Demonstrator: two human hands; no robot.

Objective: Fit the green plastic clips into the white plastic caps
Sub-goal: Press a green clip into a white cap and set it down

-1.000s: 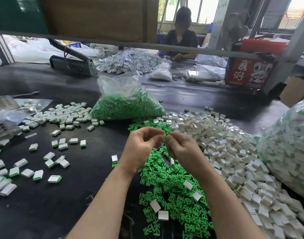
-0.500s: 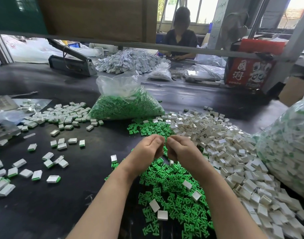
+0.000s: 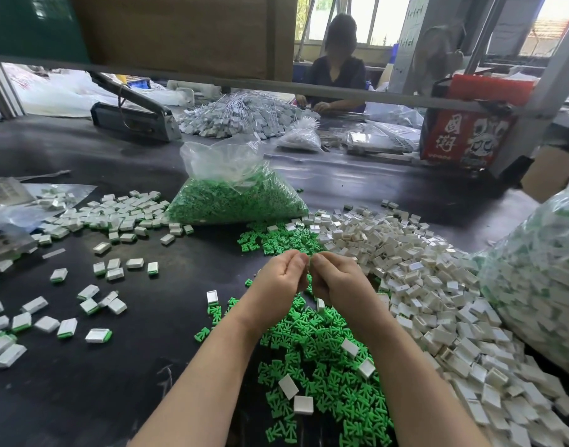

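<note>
My left hand and my right hand meet fingertip to fingertip above the table, both with curled fingers pinching a small piece that the fingers hide. Below them lies a heap of loose green clips with a few white caps on it. A broad pile of white caps spreads to the right of my right hand. Finished caps with green ends lie scattered on the left.
A clear bag of green clips stands behind my hands. A large bag of finished pieces bulges at the right edge. Farther back are a heat sealer, a red box and a seated person.
Both hands stay pressed together and have dropped slightly toward the green heap. Nothing on the table has moved.
</note>
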